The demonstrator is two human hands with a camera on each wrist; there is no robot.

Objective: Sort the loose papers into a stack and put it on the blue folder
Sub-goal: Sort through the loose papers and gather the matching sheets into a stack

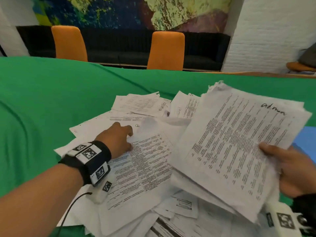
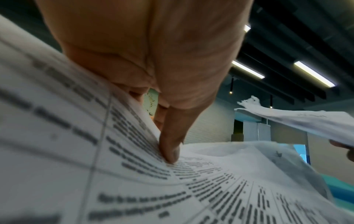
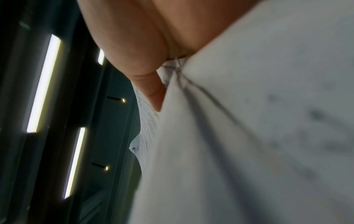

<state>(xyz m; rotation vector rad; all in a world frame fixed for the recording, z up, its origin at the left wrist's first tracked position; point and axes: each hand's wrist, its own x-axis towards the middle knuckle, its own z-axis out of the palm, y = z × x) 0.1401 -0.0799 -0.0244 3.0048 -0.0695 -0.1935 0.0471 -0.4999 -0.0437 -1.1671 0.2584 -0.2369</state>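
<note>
Loose printed papers [image 1: 142, 199] lie in a messy heap on the green tablecloth [image 1: 42, 103]. My left hand [image 1: 130, 141] pinches the edge of a printed sheet [image 1: 145, 161] on top of the heap; in the left wrist view the thumb [image 2: 170, 145] presses on that sheet [image 2: 134, 181], which curls up. My right hand [image 1: 273, 154] grips a gathered stack of papers [image 1: 236, 144] by its near edge, thumb on top, tilted above the heap. A corner of the blue folder [image 1: 306, 137] shows at the right, mostly hidden behind the stack [image 3: 249, 136].
Two orange chairs [image 1: 165, 50] stand at the far side of the table, with a dark sofa [image 1: 119, 47] along the wall behind. Green cloth stretches left and back of the heap. More sheets [image 1: 142, 104] lie at the far side of the pile.
</note>
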